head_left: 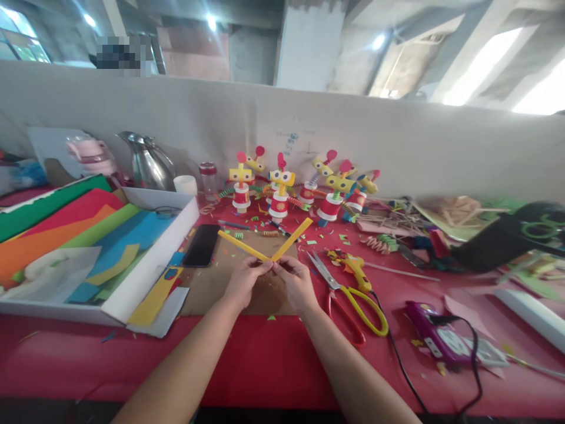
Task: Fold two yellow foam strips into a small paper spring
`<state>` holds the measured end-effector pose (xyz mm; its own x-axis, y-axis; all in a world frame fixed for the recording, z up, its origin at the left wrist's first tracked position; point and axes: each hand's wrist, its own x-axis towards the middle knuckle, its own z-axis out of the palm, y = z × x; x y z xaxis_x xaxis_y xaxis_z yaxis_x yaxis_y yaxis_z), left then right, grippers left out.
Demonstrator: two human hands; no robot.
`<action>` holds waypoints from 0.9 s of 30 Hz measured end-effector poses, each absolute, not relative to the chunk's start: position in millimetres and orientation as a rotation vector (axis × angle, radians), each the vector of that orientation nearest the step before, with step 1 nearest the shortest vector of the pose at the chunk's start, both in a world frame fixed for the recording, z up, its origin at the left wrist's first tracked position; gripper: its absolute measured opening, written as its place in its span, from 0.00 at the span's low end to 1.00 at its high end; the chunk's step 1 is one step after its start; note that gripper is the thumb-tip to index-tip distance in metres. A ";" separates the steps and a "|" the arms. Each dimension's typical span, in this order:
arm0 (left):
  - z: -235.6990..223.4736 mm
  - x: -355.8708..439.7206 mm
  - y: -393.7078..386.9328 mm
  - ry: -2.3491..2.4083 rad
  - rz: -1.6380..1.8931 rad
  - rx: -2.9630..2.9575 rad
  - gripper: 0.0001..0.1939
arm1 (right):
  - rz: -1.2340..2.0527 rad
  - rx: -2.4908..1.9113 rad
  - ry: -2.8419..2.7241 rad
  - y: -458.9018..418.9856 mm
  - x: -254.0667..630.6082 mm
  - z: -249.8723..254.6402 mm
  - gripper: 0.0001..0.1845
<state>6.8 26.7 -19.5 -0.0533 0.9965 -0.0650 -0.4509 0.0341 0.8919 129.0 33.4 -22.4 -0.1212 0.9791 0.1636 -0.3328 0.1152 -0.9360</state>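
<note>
My left hand (247, 279) and my right hand (295, 279) meet over a brown cardboard sheet (203, 294). Both are closed in a pinch on yellow paper strips (292, 238), which join at my fingertips and spread apart in a V. Whether it is one folded strip or two overlapping ones, my fingers hide. Scissors (338, 287) with one red and one yellow handle lie open to the right of my right hand. Beside them rests a yellow glue gun (359, 272). A black phone (202, 245) lies left of my left hand.
Several paper-cup robot figures (279, 203) stand along the wall. At left a white box (150, 259) holds coloured paper. A metal jug (148, 162), a white cup (185, 185) and a jar (209, 179) stand behind. A purple device (436, 335) with a black cable lies right.
</note>
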 end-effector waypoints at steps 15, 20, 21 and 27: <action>-13.3 6.9 25.6 1.082 1.345 1.017 0.14 | 1.232 -0.910 -1.186 34.0 133.3 -15.3 0.09; -7.9 4.0 25.0 1.106 1.322 1.034 0.13 | 1.294 -0.957 -1.067 33.9 130.9 -15.4 0.14; -6.9 2.5 25.5 1.120 1.325 1.025 0.12 | 1.276 -0.960 -1.047 34.7 131.8 -15.1 0.15; -5.5 -11.5 30.4 1.182 1.343 1.011 0.10 | 1.169 -0.895 -0.742 47.7 152.7 -5.5 0.13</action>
<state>-11.5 30.4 -5.5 -0.1108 0.9931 -0.0381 -0.1634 0.0196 0.9864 152.7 47.7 -5.5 0.2398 0.9703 0.0333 -0.4435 0.1400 -0.8853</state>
